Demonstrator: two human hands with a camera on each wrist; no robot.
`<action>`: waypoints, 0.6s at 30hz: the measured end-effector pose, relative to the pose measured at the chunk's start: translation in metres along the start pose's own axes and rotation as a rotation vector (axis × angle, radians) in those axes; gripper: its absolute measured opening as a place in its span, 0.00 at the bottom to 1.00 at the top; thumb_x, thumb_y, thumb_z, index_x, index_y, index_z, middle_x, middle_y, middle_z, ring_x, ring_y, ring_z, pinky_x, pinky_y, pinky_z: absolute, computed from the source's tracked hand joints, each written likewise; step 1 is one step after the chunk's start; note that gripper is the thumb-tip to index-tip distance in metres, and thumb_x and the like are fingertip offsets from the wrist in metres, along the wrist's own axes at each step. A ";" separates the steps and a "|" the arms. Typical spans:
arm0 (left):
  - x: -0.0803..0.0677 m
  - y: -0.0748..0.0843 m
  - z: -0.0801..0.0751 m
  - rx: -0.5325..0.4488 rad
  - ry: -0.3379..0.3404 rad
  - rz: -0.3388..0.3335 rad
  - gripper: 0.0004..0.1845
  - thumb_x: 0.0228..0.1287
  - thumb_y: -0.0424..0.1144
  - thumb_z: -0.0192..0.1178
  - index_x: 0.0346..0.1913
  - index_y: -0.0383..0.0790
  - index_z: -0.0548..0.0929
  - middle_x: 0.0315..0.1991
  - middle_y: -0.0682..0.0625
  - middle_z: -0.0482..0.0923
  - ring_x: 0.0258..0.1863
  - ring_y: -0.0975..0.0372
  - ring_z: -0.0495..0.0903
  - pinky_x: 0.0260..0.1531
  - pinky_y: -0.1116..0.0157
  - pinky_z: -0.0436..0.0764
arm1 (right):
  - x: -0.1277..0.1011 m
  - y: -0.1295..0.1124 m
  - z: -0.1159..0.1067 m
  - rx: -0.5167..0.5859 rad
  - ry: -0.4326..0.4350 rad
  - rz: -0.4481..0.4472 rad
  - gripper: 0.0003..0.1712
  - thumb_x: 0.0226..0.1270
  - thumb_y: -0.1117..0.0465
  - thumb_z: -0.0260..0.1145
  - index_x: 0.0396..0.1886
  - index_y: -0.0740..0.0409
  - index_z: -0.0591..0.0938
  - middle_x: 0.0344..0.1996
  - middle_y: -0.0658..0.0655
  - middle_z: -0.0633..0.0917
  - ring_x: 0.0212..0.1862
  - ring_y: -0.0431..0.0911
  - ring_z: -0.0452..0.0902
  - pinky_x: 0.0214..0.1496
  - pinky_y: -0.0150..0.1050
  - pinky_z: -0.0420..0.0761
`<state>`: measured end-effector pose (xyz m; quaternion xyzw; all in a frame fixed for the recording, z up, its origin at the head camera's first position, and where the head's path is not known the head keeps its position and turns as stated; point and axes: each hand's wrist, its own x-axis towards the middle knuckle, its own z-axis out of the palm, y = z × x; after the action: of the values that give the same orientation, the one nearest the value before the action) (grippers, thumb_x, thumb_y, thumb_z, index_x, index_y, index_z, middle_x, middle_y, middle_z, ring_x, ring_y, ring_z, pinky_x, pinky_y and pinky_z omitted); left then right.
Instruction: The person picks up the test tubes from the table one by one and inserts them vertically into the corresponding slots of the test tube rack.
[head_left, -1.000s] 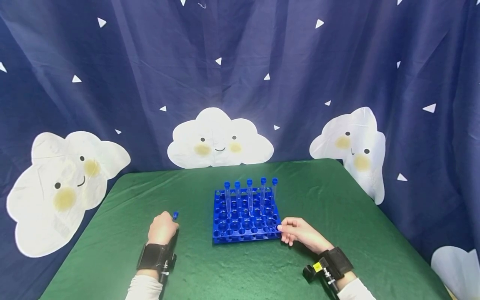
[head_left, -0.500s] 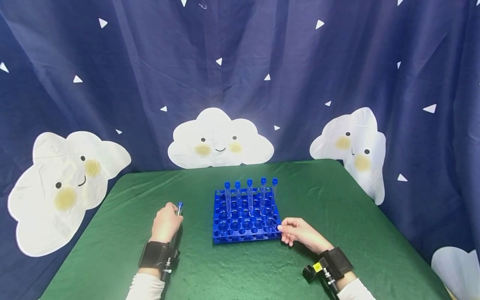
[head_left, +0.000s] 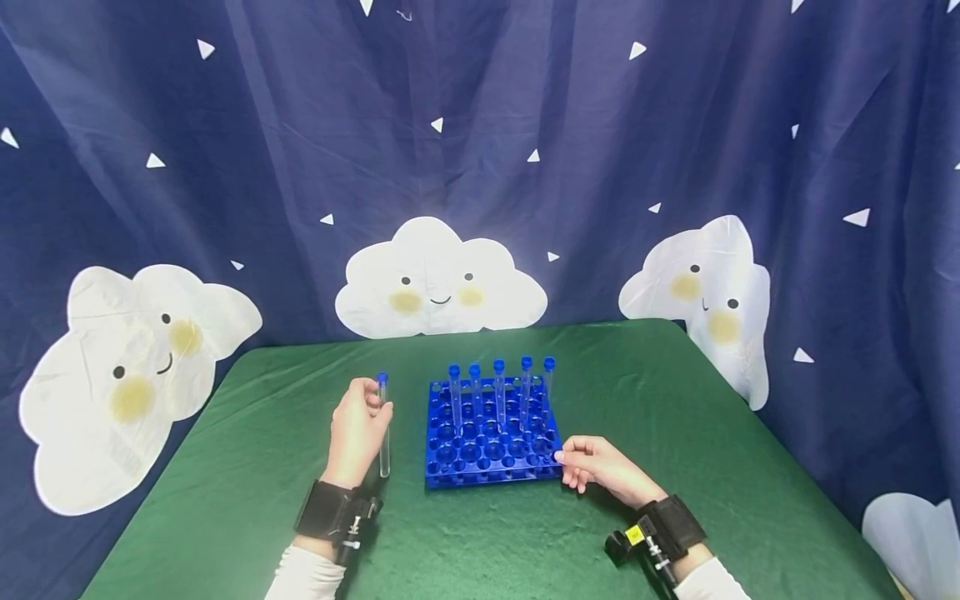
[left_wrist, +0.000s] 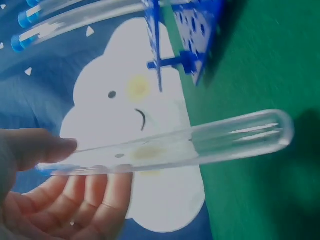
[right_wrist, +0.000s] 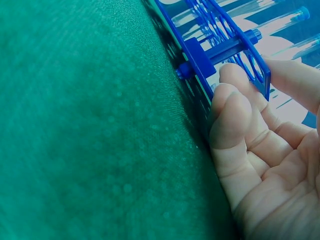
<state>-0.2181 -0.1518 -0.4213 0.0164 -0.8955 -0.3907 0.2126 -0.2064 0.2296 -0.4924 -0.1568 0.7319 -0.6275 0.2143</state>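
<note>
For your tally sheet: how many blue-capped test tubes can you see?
6: five tubes stand in the blue rack's back row; one tube is held upright in the left hand.

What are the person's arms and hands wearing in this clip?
Both hands are bare. The left hand and the right hand each have a wide black wrist strap carrying a small black camera unit; the right one shows a yellow mark. White long sleeves cover both forearms.

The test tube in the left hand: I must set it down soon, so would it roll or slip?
The test tube is round and smooth, so it would likely roll on the green table. Clear and glossy, it is probably slippery. The left hand pinches it only near its cap.
</note>
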 end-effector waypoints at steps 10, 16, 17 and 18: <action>0.000 0.019 0.013 -0.230 0.202 0.158 0.17 0.57 0.29 0.66 0.47 0.35 0.72 0.36 0.43 0.80 0.35 0.54 0.82 0.33 0.61 0.85 | 0.001 0.002 -0.001 -0.001 0.001 0.003 0.23 0.72 0.57 0.59 0.40 0.79 0.71 0.24 0.49 0.83 0.24 0.36 0.77 0.26 0.29 0.80; 0.000 0.030 0.018 -0.332 0.225 0.185 0.17 0.58 0.30 0.66 0.47 0.35 0.72 0.37 0.43 0.80 0.38 0.55 0.83 0.33 0.62 0.86 | 0.001 0.002 -0.001 0.002 -0.002 0.001 0.22 0.71 0.56 0.59 0.39 0.77 0.72 0.24 0.49 0.83 0.24 0.36 0.77 0.26 0.29 0.80; 0.000 0.031 0.018 -0.341 0.225 0.190 0.17 0.58 0.30 0.66 0.47 0.35 0.72 0.37 0.43 0.80 0.38 0.55 0.83 0.33 0.62 0.86 | 0.001 0.002 -0.001 0.003 -0.002 0.001 0.22 0.71 0.56 0.59 0.39 0.76 0.72 0.24 0.49 0.83 0.24 0.37 0.77 0.26 0.29 0.80; 0.000 0.033 0.019 -0.350 0.224 0.194 0.17 0.58 0.30 0.66 0.47 0.35 0.72 0.38 0.43 0.80 0.38 0.56 0.83 0.33 0.61 0.86 | 0.001 0.001 -0.001 0.003 -0.002 0.002 0.21 0.71 0.56 0.59 0.39 0.76 0.72 0.24 0.49 0.83 0.24 0.37 0.77 0.26 0.29 0.80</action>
<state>-0.2215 -0.1158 -0.4098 -0.0636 -0.7823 -0.5135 0.3468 -0.2078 0.2303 -0.4938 -0.1566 0.7310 -0.6282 0.2159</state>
